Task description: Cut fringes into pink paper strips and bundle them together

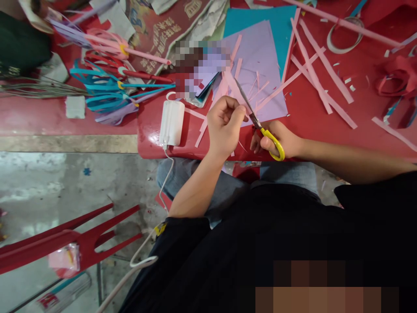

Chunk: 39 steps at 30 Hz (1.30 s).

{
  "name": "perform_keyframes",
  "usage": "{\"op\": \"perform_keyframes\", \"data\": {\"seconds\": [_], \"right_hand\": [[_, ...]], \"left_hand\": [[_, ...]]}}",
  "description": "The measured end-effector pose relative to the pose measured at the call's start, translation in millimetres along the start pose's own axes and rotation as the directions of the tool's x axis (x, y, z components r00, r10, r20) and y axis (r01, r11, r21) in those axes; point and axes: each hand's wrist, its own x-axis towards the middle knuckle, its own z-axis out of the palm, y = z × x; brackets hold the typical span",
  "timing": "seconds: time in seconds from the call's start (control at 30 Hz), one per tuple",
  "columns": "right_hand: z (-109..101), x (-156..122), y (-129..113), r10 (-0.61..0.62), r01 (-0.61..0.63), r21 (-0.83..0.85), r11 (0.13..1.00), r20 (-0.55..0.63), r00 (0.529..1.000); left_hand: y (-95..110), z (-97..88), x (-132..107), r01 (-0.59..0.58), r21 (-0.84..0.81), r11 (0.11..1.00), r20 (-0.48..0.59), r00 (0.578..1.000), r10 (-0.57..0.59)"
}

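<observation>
Pink paper (230, 82), pinched in the left hand (225, 127) beside the scissors (256, 120), which the right hand (286, 135) grips; holding the paper taut should favour straight cuts.

Got yellow-handled scissors (258, 124) in my right hand (282, 137), blades right by the pink paper (230, 85) pinched in my left hand (224, 128). Purple sheet (260, 48) behind, loose pink strips (311, 66) all over the red table (368, 100), white corded gadget (172, 123) off left.

Head-worn view, facing forward and down, near
</observation>
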Motion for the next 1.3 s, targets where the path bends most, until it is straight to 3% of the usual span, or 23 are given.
{"op": "perform_keyframes", "data": {"seconds": [0.3,0.93,1.3], "right_hand": [[1.5,-1.2,-1.9,0.04,-0.04,0.028,0.999,0.005,0.999],[5.6,-0.6,-3.4,0.19,-0.183,0.145,0.972,-0.036,0.981],[6.1,-0.5,0.9,0.134,-0.126,0.136,0.983,-0.049,0.99]], "left_hand": [[-0.6,1.9,-2.0,0.056,-0.031,0.998,-0.013,0.998,-0.057],[-3.5,3.5,-6.7,-0.007,0.003,1.0,0.009,1.0,0.007],[-1.6,3.3,-3.6,-0.005,-0.03,1.0,0.043,0.999,0.006]]}}
